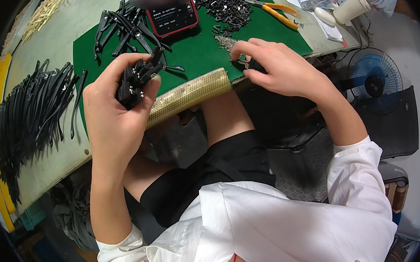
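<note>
My left hand (pixel 115 97) is closed around a bundle of black eyeglass temples (pixel 135 81), their metal hinge ends facing right. My right hand (pixel 284 67) is curled above the front edge of the green mat. In its fingers is a dark-handled tool (pixel 256 66) with a thin metal shaft, perhaps a screwdriver, partly hidden by the fingers. Just left of those fingertips lies a heap of tiny grey screws (pixel 226 43). Beyond it spreads a pile of small black parts (pixel 221 5). More black temples (pixel 126 28) lie crossed on the mat behind my left hand.
Rows of black temples (pixel 31 116) cover the table's left side. A phone in a red case (pixel 173 19) stands at the back, with yellow-handled pliers (pixel 280 16) to its right. A mesh-wrapped roll (pixel 189 94) lines the front edge. A blue fan (pixel 373 79) stands at right.
</note>
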The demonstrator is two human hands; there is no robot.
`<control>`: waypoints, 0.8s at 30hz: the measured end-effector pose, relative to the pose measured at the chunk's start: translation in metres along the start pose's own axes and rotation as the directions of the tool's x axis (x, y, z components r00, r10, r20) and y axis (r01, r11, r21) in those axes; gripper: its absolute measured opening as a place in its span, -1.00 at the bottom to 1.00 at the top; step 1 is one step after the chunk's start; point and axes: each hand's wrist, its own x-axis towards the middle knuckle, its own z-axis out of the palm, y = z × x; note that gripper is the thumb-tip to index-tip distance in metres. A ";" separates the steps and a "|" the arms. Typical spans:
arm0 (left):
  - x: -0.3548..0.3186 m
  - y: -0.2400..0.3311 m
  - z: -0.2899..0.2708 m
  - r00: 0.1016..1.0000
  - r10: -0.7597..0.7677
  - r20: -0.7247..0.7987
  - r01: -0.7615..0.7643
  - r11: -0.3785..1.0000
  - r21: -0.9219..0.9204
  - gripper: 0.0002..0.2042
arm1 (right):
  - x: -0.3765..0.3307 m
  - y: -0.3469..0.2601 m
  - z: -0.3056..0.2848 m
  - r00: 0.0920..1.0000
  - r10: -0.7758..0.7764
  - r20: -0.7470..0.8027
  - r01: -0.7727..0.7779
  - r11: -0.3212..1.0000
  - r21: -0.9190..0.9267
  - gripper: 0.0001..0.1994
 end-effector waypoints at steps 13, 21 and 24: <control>-0.002 0.009 -0.001 0.996 0.030 -0.087 -0.044 0.987 -0.158 -0.72 | 0.012 -0.005 -0.003 0.997 -0.081 0.003 0.081 0.992 -0.101 -0.68; -0.006 0.005 0.011 0.899 0.397 -0.186 -0.371 0.915 0.161 -0.78 | -0.002 -0.082 -0.006 0.994 -0.055 0.095 -0.086 0.143 0.986 -0.65; -0.010 0.006 0.010 0.895 0.408 -0.180 -0.382 0.910 0.159 -0.76 | 0.001 -0.089 -0.003 0.991 -0.065 0.118 -0.114 0.060 0.992 -0.64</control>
